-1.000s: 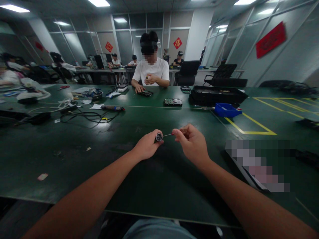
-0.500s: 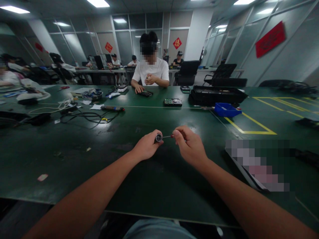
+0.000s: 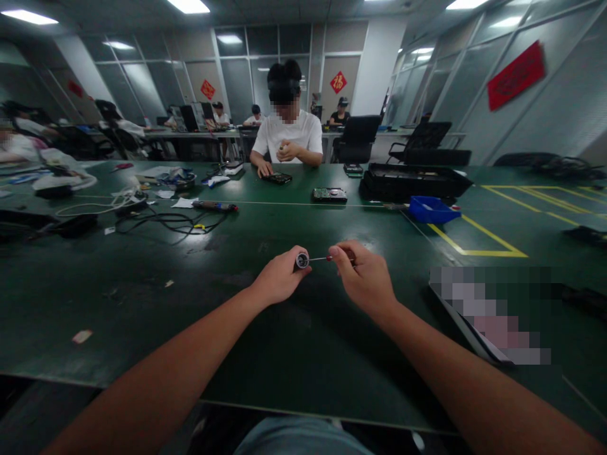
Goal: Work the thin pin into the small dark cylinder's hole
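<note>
My left hand [image 3: 281, 278] is closed around a dark cylindrical part [image 3: 302, 260] whose round, metallic-rimmed end faces me. From the right, a thin screwdriver [image 3: 318, 258] with a red collar reaches across to that end. Its handle is pinched between the thumb and fingers of my right hand [image 3: 364, 275], which hides most of it. The thin shaft meets the cylinder's rim; whether the tip is inside or only against it I cannot tell. Both hands are held above the green table [image 3: 303, 360].
Across the table a person in a white shirt [image 3: 288, 136] handles a drive-like part [image 3: 279, 178]. Ahead lie a circuit board unit [image 3: 329, 194], a black tray [image 3: 415, 181] and a blue bin [image 3: 434, 209]. A corded electric screwdriver [image 3: 215, 206] and cables [image 3: 164, 222] are left; a blurred-out flat object is right.
Little differs. My right hand has shifted very slightly to the right and more of the screwdriver's red part shows. The left hand keeps its hold on the cylinder.
</note>
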The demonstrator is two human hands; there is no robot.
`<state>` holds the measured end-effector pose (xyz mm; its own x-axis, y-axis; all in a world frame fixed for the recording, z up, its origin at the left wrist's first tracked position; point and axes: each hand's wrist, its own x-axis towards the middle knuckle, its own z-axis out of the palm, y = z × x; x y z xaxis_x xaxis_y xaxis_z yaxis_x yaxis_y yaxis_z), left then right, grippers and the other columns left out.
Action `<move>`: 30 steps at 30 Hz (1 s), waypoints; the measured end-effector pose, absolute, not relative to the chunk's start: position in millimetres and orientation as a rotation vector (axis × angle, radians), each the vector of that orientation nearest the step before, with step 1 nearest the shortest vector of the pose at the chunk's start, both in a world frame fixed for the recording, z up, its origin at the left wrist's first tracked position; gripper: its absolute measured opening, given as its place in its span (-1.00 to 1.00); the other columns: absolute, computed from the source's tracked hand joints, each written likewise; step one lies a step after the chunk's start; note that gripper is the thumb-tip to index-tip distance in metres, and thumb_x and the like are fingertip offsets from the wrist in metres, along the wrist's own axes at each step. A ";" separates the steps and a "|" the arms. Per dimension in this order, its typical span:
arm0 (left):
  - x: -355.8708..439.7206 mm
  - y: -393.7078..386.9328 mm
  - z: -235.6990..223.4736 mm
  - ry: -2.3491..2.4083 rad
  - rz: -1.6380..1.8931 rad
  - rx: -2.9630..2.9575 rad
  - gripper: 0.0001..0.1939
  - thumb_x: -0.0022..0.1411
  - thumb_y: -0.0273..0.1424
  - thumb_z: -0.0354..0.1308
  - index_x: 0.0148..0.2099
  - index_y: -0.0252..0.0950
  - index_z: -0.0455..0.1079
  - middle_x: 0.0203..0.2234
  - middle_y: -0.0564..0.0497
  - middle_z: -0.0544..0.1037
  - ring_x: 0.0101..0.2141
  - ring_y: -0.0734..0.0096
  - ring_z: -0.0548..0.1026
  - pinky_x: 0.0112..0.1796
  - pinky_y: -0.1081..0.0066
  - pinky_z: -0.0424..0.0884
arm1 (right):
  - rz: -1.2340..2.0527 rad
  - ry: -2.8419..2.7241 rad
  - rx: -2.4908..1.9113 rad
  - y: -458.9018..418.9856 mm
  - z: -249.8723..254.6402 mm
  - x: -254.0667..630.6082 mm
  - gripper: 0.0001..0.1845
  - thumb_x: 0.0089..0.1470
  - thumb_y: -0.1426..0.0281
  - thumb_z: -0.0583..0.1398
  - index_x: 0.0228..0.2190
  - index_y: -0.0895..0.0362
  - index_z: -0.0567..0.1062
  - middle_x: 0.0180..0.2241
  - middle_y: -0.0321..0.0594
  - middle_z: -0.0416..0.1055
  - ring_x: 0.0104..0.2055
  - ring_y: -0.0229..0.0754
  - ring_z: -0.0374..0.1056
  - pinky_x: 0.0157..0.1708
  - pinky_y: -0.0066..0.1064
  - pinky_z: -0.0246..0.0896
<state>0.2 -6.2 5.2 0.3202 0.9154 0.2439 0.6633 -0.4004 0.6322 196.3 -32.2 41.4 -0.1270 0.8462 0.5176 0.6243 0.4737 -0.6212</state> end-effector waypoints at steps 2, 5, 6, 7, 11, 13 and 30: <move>0.0 -6.0 5.0 1.404 0.809 2.173 -0.85 0.28 -0.31 0.14 -0.11 -0.17 0.30 -0.35 0.08 0.50 -0.34 0.34 0.44 -0.33 0.39 0.25 | 0.321 -1.858 -1.231 -32.7 41.2 196.1 -0.65 0.28 0.14 0.08 -0.33 0.10 0.52 -0.55 -0.28 0.45 -0.53 -0.23 0.35 -0.49 -0.39 0.10; -0.1 -5.9 5.2 1.406 0.794 2.171 -0.85 0.28 -0.32 0.15 -0.11 -0.17 0.31 -0.35 0.08 0.50 -0.34 0.34 0.45 -0.34 0.39 0.24 | 0.330 -1.873 -1.202 -34.2 41.5 195.3 -0.75 0.29 0.24 0.08 -0.20 0.11 0.48 -0.50 -0.28 0.46 -0.50 -0.22 0.37 -0.46 -0.39 0.14; -0.2 -5.8 5.3 1.408 0.790 2.170 -0.85 0.28 -0.32 0.15 -0.11 -0.17 0.31 -0.36 0.09 0.50 -0.34 0.34 0.45 -0.34 0.39 0.24 | 0.334 -1.885 -1.185 -34.8 41.8 195.2 -0.77 0.28 0.28 0.08 -0.16 0.12 0.46 -0.47 -0.27 0.47 -0.47 -0.22 0.38 -0.44 -0.39 0.16; -0.3 -5.7 5.3 1.408 0.789 2.171 -0.85 0.28 -0.33 0.15 -0.10 -0.17 0.31 -0.35 0.09 0.50 -0.34 0.34 0.45 -0.34 0.39 0.25 | 0.334 -1.899 -1.167 -35.4 42.2 195.3 -0.79 0.28 0.31 0.08 -0.14 0.12 0.44 -0.45 -0.26 0.47 -0.44 -0.21 0.40 -0.42 -0.39 0.17; -0.7 -5.5 4.8 1.402 0.798 2.185 -0.85 0.28 -0.33 0.14 -0.11 -0.17 0.30 -0.34 0.09 0.50 -0.33 0.35 0.45 -0.33 0.39 0.24 | 0.336 -1.939 -1.149 -36.8 42.0 196.4 -0.78 0.30 0.29 0.06 -0.27 0.10 0.45 -0.48 -0.28 0.43 -0.45 -0.22 0.36 -0.42 -0.37 0.15; -0.5 -5.8 4.4 1.398 0.799 2.188 -0.86 0.28 -0.33 0.14 -0.11 -0.17 0.30 -0.35 0.09 0.50 -0.34 0.35 0.45 -0.33 0.39 0.24 | 0.366 -1.892 -1.155 -36.1 40.1 196.3 -0.78 0.30 0.27 0.05 -0.23 0.08 0.45 -0.46 -0.27 0.44 -0.45 -0.22 0.36 -0.42 -0.36 0.16; -0.2 -5.7 7.7 1.378 0.754 2.252 -0.86 0.29 -0.35 0.13 -0.10 -0.16 0.32 -0.25 0.05 0.51 -0.25 0.29 0.47 -0.26 0.34 0.30 | 0.903 -1.260 -1.046 -11.5 27.6 198.7 -0.72 0.20 0.14 0.16 -0.35 0.09 0.43 -0.43 -0.26 0.41 -0.43 -0.22 0.35 -0.35 -0.29 0.32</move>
<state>-0.2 -5.7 7.7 0.3708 0.8973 0.2393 0.6855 -0.4383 0.5813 198.7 -11.5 27.6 0.1108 0.9492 0.2944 0.0264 0.2933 -0.9557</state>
